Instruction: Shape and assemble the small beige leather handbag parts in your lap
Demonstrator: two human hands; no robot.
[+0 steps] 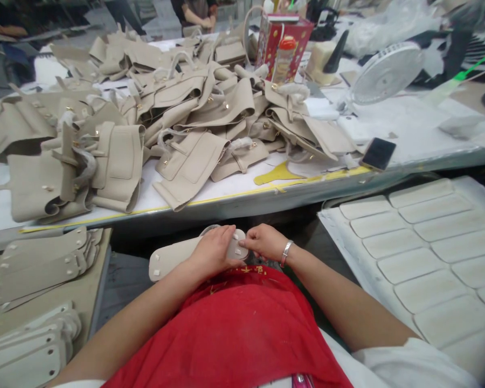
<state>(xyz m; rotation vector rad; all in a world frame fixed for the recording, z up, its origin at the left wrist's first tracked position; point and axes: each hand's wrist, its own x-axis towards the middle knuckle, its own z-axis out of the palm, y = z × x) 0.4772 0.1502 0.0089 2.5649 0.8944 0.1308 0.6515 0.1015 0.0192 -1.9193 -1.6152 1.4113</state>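
Note:
A beige oblong bag-base panel [170, 258] with small square tabs lies across my lap, just below the table edge. My left hand [213, 252] grips its right half from above. My right hand [265, 241], with a silver bracelet on the wrist, pinches the panel's right end at a small tab. A red cloth [234, 328] covers my lap under both forearms.
A heap of beige leather bag parts [178, 118] covers the table. A stack of similar panels [40, 264] lies on the left surface. Rows of oblong beige pieces [428, 242] lie on a white sheet at right. A phone [378, 153], a white fan [386, 73] and a red box [285, 43] stand farther back.

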